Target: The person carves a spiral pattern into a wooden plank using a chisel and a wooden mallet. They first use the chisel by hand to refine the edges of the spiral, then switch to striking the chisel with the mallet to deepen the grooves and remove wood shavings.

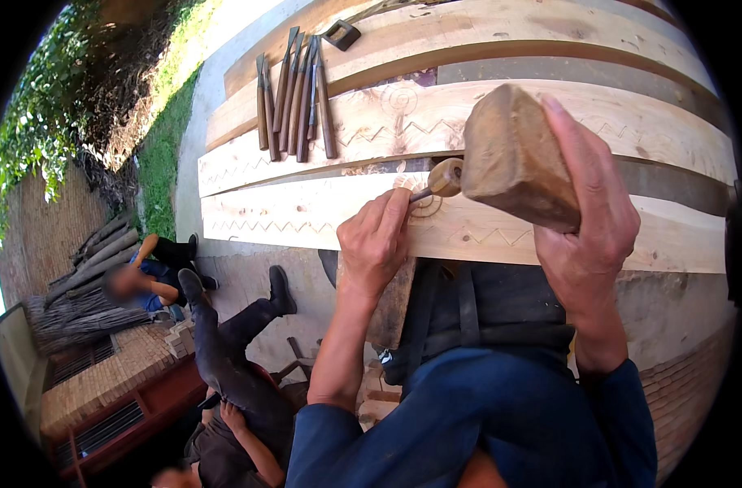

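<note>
From where I stand, the person's left hand [375,244] is closed in a fist around a chisel [420,195], fingers curled tight over its shaft, with the rounded wooden handle end sticking out past the knuckles, up and to the right. The tip is hidden, so I can't tell whether it touches the wood.

The right hand [592,195] is bent partly closed around the far right side of a chunky wooden mallet [513,159]; its handle is out of my sight. The mallet hangs just beside the chisel's end, between the two hands, and I can't tell if they meet.

Under both hands lies a pale plank [265,207], marked with zigzag lines and, right by the left hand's fingers, concentric rings. Beyond the hands, a second plank [444,102] bears similar lines. On it, ahead and left of the left hand, sits a row of chisels with brown handles [293,106]. Well off to the left of the left hand, a person in dark clothes [232,374] is seated.
</note>
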Tool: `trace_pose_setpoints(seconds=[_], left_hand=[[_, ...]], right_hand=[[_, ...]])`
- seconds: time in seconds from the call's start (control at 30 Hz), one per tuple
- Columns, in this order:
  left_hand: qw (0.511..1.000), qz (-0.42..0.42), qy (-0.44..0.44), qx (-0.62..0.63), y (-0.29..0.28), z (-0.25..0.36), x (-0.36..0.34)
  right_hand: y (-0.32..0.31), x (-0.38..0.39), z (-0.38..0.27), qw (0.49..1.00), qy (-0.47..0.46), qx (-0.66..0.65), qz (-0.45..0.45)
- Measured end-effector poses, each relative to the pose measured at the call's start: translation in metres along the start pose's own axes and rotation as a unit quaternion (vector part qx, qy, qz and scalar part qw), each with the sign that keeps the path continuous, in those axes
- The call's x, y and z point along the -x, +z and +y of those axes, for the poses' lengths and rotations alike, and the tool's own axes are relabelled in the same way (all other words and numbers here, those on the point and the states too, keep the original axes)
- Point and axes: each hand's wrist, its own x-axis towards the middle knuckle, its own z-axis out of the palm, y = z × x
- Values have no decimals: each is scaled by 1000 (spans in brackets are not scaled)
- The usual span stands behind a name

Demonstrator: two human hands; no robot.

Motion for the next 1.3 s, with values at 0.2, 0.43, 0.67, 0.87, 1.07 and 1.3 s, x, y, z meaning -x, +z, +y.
trace_pose_setpoints(seconds=[0.2,0.43,0.67,0.87,1.07,1.3], left_hand=[[1000,1,22,16,5,-3,-6],[992,121,-43,11,17,-9,34],[942,202,-204,174,27,-3,37],[966,138,-185,118,19,6,31],[966,138,-191,105,20,8,29],[975,114,-167,87,19,6,29]], right_hand=[[-2,2,-4,989,35,45,-138],[-14,15,16,999,31,-22,8],[-11,29,21,997,69,-14,-36],[-10,27,20,997,62,-8,-47],[-7,27,19,996,66,-7,-53],[-11,25,21,995,69,-3,-73]])
